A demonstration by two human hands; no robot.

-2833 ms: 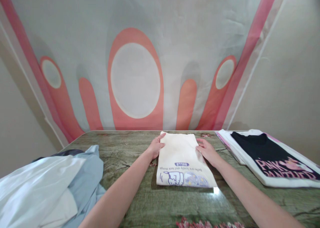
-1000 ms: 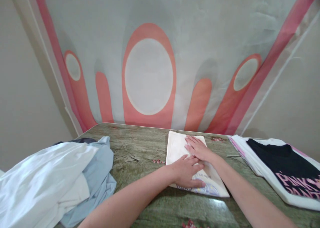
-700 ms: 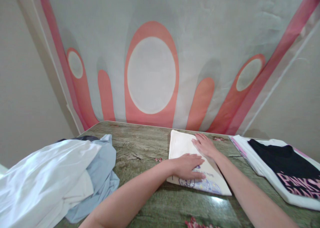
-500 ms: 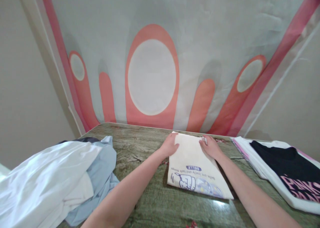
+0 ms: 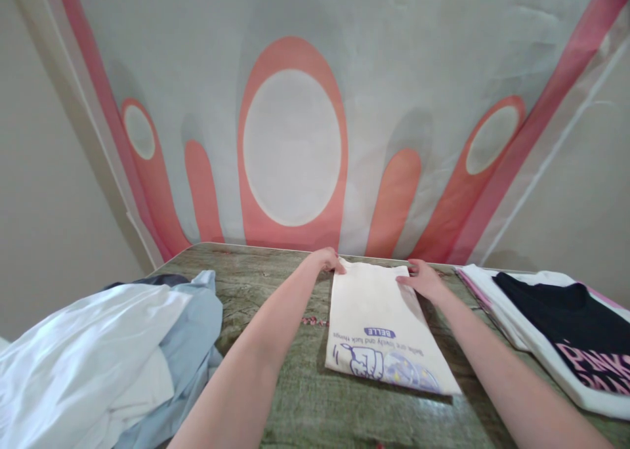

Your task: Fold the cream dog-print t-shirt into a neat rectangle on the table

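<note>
Folded cream fabric garment (image 5: pixel 369 298) lies on the green-brown wood-patterned surface (image 5: pixel 315 409), between the loose pile of white and light-blue cloth (image 5: pixel 83 357) on the left and the flat stack of folded white and black garments (image 5: pixel 541 304) on the right. The left hand (image 5: pixel 327 258) appears to pinch the far left corner, thumb on the upper face and the other digits beyond the edge. The right hand (image 5: pixel 426 281) straddles the far right corner, thumb over the fabric; whether it closes on the layers underneath cannot be told. The step in hand is judged to be control of the far edge by its two corners. To perform it well, take all layers at each corner, apply equal light tension outward, and hold both corners level so that the folds stay aligned. Do not drag the near edge; uneven pull is likely to skew the rectangle. Orientation: the long axis appears to run from the near edge to the far edge, away from the person, with the near edge slanting slightly. The purple-and-black print (image 5: pixel 381 334) sits toward the near end and is upside down to the person, letter tops directed at the near edge.
</note>
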